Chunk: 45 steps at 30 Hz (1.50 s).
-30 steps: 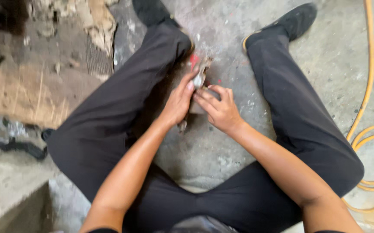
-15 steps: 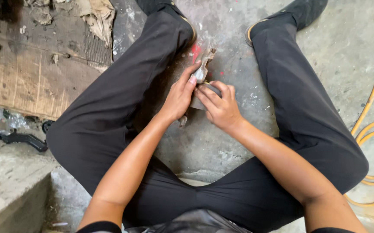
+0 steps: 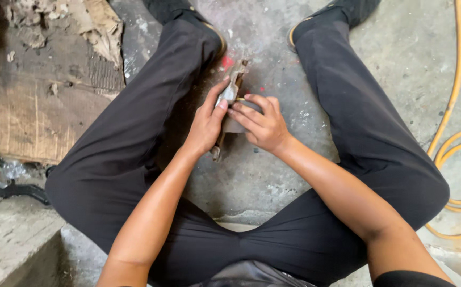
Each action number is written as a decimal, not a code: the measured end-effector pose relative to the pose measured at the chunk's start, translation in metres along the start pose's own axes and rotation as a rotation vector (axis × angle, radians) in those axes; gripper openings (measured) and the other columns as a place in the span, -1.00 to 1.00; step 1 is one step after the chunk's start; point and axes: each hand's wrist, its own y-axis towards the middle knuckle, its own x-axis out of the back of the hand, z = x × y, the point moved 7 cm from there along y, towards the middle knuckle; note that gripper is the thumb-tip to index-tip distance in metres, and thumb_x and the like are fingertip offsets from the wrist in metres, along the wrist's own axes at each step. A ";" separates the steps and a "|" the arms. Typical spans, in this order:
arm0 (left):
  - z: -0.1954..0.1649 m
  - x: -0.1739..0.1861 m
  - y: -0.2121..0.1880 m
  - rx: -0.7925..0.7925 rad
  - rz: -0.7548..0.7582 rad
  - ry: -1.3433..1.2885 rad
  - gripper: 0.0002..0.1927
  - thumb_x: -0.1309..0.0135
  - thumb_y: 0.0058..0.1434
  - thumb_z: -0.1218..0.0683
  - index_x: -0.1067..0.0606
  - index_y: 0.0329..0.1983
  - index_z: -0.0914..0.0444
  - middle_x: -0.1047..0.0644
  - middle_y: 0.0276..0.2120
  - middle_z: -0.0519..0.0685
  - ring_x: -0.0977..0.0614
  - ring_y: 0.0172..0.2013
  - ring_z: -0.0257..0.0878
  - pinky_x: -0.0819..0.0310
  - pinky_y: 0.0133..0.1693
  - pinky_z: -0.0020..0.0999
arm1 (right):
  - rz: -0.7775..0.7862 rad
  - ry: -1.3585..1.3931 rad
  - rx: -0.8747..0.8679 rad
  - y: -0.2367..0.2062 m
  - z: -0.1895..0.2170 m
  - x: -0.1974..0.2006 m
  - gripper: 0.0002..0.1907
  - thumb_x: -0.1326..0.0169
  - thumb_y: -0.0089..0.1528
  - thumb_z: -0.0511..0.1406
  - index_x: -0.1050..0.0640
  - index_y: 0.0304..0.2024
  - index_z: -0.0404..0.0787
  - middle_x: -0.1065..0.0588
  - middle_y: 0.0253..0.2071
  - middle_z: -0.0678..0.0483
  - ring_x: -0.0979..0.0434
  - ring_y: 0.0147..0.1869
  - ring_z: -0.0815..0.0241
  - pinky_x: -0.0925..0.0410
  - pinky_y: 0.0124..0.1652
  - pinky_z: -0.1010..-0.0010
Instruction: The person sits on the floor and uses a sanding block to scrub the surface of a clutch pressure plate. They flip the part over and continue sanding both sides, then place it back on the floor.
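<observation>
Head view shows me both hands meeting low between the spread legs, over the concrete floor (image 3: 273,180). My left hand (image 3: 205,127) is clasped around a long rusty metal piece (image 3: 235,79), keeping it slanted with its lower end near the floor, likely to steady it. My right hand (image 3: 260,125) presses a small grey pad (image 3: 231,125) against the piece with flattened fingers (grip looks firm). Yellow hose (image 3: 448,106) lies well apart, cardboard (image 3: 34,111) off left.
</observation>
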 end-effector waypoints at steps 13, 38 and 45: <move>0.004 0.006 0.000 -0.103 -0.002 0.010 -0.43 0.24 0.52 -0.10 -0.22 0.49 0.28 -0.35 0.42 0.17 -0.32 0.46 -0.02 -0.09 0.43 -0.21 | -0.064 0.030 0.056 -0.001 0.009 -0.003 -0.59 -0.15 0.19 -0.38 -0.63 0.11 -0.13 -0.52 0.19 0.16 -0.45 0.26 0.03 -0.30 0.05 0.20; 0.004 0.007 0.000 -0.014 0.018 0.027 -0.39 0.31 0.50 -0.17 -0.24 0.48 0.23 -0.46 0.30 0.18 -0.47 0.32 -0.02 -0.25 0.32 -0.24 | 0.093 0.025 -0.065 0.013 0.012 0.002 -0.48 -0.16 0.04 -0.35 -0.62 0.09 -0.16 -0.52 0.18 0.12 -0.40 0.22 -0.07 -0.28 0.00 0.14; 0.000 0.005 -0.002 -0.027 0.030 0.035 -0.37 0.34 0.49 -0.20 -0.23 0.50 0.22 -0.46 0.31 0.21 -0.47 0.33 0.04 -0.23 0.32 -0.21 | 0.073 -0.015 -0.066 0.011 0.015 0.005 -0.50 -0.16 0.07 -0.36 -0.63 0.10 -0.12 -0.52 0.18 0.16 -0.41 0.22 -0.03 -0.27 -0.03 0.17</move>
